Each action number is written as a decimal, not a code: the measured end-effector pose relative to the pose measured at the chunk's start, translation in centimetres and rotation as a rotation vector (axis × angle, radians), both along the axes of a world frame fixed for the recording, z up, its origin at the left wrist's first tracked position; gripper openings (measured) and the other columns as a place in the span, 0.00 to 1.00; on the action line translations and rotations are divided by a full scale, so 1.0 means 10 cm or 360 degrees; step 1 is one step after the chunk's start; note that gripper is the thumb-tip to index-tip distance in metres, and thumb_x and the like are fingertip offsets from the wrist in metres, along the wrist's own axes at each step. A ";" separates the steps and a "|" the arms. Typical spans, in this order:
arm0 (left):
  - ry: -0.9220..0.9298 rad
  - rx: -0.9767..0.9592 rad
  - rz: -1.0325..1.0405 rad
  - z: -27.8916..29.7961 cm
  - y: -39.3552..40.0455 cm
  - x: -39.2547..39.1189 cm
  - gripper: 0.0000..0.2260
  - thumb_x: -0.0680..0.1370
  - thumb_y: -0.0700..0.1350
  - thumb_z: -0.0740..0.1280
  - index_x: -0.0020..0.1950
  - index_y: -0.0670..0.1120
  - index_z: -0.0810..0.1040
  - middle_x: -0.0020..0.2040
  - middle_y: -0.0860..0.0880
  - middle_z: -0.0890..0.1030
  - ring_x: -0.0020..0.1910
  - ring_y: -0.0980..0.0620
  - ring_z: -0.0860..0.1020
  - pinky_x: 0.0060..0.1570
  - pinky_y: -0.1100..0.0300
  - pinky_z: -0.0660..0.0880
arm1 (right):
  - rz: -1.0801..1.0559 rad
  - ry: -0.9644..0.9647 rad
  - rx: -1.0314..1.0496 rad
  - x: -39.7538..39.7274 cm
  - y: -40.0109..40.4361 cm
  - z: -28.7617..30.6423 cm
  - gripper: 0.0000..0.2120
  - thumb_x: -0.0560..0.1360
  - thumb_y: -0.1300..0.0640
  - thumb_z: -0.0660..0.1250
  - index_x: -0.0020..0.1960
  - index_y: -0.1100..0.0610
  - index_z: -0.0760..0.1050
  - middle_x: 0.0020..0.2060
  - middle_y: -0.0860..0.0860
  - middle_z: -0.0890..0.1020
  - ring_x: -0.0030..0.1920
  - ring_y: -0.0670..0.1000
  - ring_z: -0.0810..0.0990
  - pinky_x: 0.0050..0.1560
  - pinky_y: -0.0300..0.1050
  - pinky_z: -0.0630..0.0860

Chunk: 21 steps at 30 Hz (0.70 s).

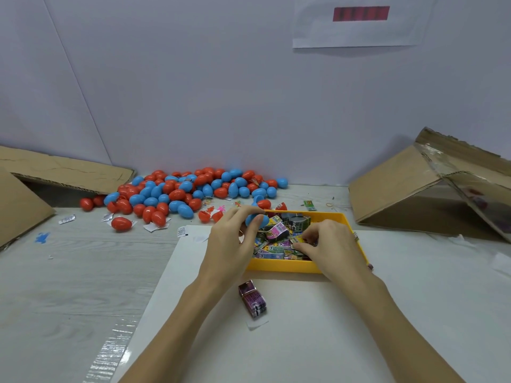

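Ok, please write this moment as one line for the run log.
left hand: holds blue egg | right hand: pinches packet in tray | bundle: on sheet

We note a heap of red and blue eggs [188, 192]: cardboard flap [66, 168] to its left, cardboard box [401, 186] to its right, purple packet [253, 298] nearer us.

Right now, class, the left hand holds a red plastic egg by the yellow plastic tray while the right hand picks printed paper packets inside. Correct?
No: the head view shows the left hand holding a blue plastic egg, not red; the right hand picks printed paper packets.
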<state>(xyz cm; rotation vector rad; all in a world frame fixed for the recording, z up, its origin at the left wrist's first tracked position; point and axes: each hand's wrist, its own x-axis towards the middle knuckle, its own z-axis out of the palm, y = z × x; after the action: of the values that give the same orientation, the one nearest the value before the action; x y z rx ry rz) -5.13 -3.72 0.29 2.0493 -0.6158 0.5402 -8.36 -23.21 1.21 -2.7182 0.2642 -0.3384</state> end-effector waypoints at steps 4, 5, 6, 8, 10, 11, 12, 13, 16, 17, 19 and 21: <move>-0.0005 0.0033 0.0000 0.01 -0.01 -0.02 0.08 0.83 0.45 0.66 0.61 0.48 0.81 0.51 0.54 0.81 0.48 0.58 0.76 0.47 0.72 0.69 | 0.0021 -0.0030 -0.0002 0.01 0.01 -0.02 0.07 0.78 0.51 0.73 0.54 0.51 0.85 0.51 0.49 0.85 0.50 0.47 0.80 0.50 0.43 0.80; -0.0001 0.0037 -0.0001 0.01 -0.02 -0.02 0.08 0.83 0.45 0.66 0.61 0.48 0.81 0.51 0.53 0.81 0.48 0.58 0.75 0.47 0.72 0.69 | 0.0027 -0.0044 -0.0003 0.02 0.01 -0.03 0.06 0.79 0.52 0.72 0.54 0.52 0.85 0.50 0.49 0.85 0.49 0.47 0.80 0.49 0.43 0.79; 0.0001 0.0041 -0.0002 0.01 -0.01 -0.02 0.09 0.83 0.45 0.66 0.61 0.48 0.81 0.51 0.53 0.81 0.48 0.57 0.76 0.47 0.72 0.70 | 0.0036 -0.0063 -0.0012 0.02 0.01 -0.04 0.06 0.79 0.53 0.72 0.54 0.52 0.84 0.50 0.49 0.84 0.49 0.47 0.80 0.48 0.42 0.78; 0.0000 0.0042 0.0000 0.01 -0.01 -0.02 0.09 0.83 0.45 0.66 0.61 0.48 0.81 0.51 0.53 0.81 0.48 0.58 0.75 0.46 0.73 0.69 | 0.0067 -0.0117 -0.0035 0.02 -0.01 -0.06 0.05 0.80 0.53 0.70 0.53 0.53 0.83 0.49 0.49 0.83 0.49 0.48 0.79 0.46 0.41 0.77; 0.0010 0.0017 0.0002 0.01 -0.01 -0.02 0.08 0.83 0.46 0.66 0.61 0.48 0.81 0.51 0.53 0.81 0.47 0.58 0.76 0.46 0.72 0.70 | 0.0102 -0.0203 0.0052 0.03 -0.02 -0.07 0.03 0.79 0.54 0.70 0.49 0.53 0.81 0.46 0.48 0.81 0.48 0.48 0.78 0.47 0.43 0.77; 0.0021 -0.0006 -0.0002 0.02 -0.01 -0.02 0.09 0.82 0.46 0.66 0.61 0.49 0.81 0.51 0.53 0.81 0.47 0.58 0.76 0.46 0.71 0.71 | 0.0112 -0.0250 0.0152 0.03 -0.02 -0.07 0.03 0.78 0.55 0.71 0.47 0.53 0.81 0.44 0.47 0.81 0.46 0.47 0.78 0.46 0.43 0.78; 0.0035 -0.0037 -0.0010 0.02 -0.01 -0.02 0.09 0.82 0.46 0.67 0.60 0.49 0.82 0.51 0.53 0.81 0.47 0.57 0.76 0.46 0.69 0.72 | 0.0114 -0.0294 0.0257 0.03 -0.03 -0.07 0.03 0.77 0.55 0.72 0.45 0.53 0.81 0.41 0.46 0.81 0.43 0.46 0.79 0.43 0.41 0.77; 0.0054 -0.0071 -0.0020 0.02 -0.01 -0.02 0.09 0.81 0.46 0.68 0.60 0.49 0.82 0.51 0.53 0.81 0.48 0.56 0.77 0.47 0.67 0.74 | 0.0109 -0.0333 0.0338 0.04 -0.03 -0.06 0.03 0.76 0.54 0.74 0.44 0.52 0.81 0.38 0.44 0.81 0.39 0.44 0.78 0.40 0.38 0.75; 0.0128 -0.0126 -0.0044 0.03 0.00 -0.01 0.09 0.80 0.43 0.71 0.59 0.50 0.83 0.54 0.52 0.79 0.51 0.53 0.79 0.52 0.60 0.77 | 0.0119 -0.0388 0.0478 0.04 -0.04 -0.06 0.06 0.75 0.50 0.76 0.41 0.50 0.82 0.34 0.41 0.81 0.35 0.42 0.77 0.34 0.32 0.69; 0.0145 -0.0129 -0.0053 0.02 0.00 0.00 0.09 0.79 0.41 0.72 0.58 0.50 0.83 0.54 0.51 0.79 0.51 0.53 0.79 0.53 0.60 0.77 | 0.0133 -0.0382 0.0504 0.04 -0.04 -0.05 0.07 0.75 0.49 0.76 0.41 0.50 0.82 0.34 0.42 0.81 0.35 0.42 0.76 0.33 0.31 0.68; 0.0157 -0.0114 -0.0072 0.01 0.01 0.01 0.09 0.79 0.40 0.72 0.58 0.50 0.83 0.55 0.52 0.78 0.51 0.55 0.79 0.53 0.61 0.77 | 0.0166 -0.0356 0.0530 0.03 -0.04 -0.06 0.08 0.75 0.48 0.75 0.41 0.49 0.82 0.35 0.42 0.81 0.35 0.42 0.75 0.33 0.30 0.70; 0.0144 -0.0084 -0.0091 0.00 0.00 0.01 0.10 0.78 0.40 0.73 0.58 0.50 0.84 0.55 0.52 0.78 0.52 0.55 0.78 0.52 0.62 0.76 | 0.0190 -0.0327 0.0523 0.03 -0.03 -0.06 0.08 0.76 0.48 0.75 0.41 0.50 0.81 0.35 0.43 0.81 0.35 0.42 0.75 0.33 0.31 0.70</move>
<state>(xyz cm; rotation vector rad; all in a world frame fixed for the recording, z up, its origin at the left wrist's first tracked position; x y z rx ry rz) -5.07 -3.70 0.29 1.9889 -0.5986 0.4239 -8.07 -23.46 0.65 -2.3431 0.0894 -0.4892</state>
